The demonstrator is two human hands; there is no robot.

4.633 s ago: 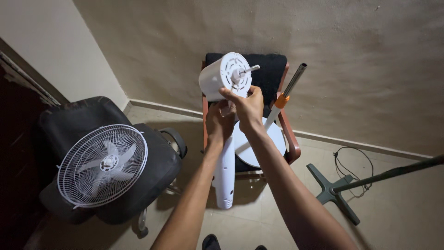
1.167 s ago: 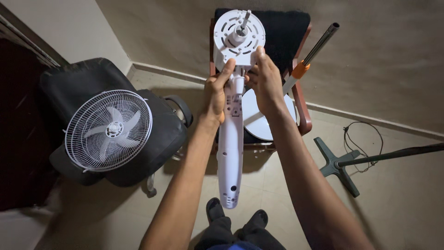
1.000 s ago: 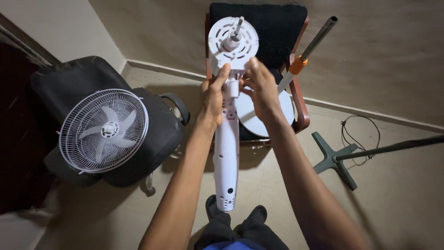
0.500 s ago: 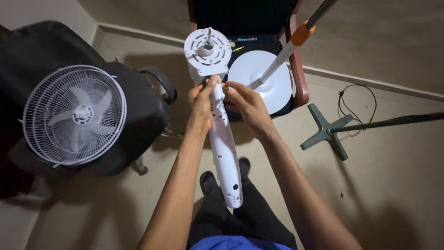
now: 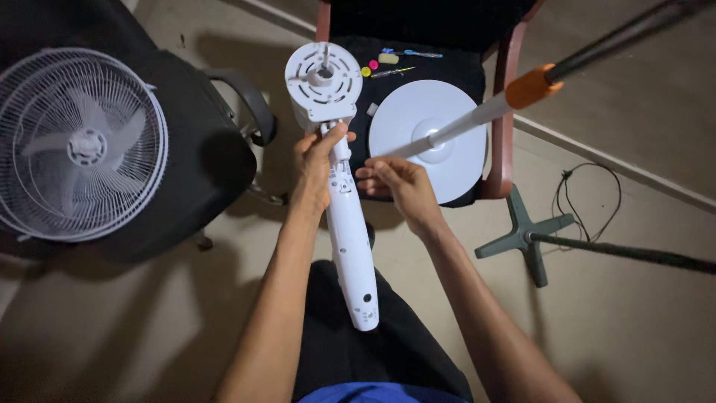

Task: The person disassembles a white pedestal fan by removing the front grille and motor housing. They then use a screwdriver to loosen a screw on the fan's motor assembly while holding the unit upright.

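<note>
Left hand (image 5: 317,166) grasps the white fan motor column (image 5: 345,216) just below its round head, column slanting over the lap. Right hand (image 5: 399,186) pinches the column's right side, just in front of the white base disc (image 5: 418,119) on the chair (image 5: 507,127).

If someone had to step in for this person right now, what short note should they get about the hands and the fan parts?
Left hand: gripping the neck of the white fan motor body, just below its round motor head.
Right hand: fingertips at the same neck from the other side; whether it grips, I cannot tell.
Parts: the motor body is held in the air over the lap. The round white base with its pole lies on the red-framed chair, beside small tools. The caged fan blades lie on the black office chair.
Done: motor body is off the pole, blades and cage off the motor.
Left: nothing is rejoined.
</note>
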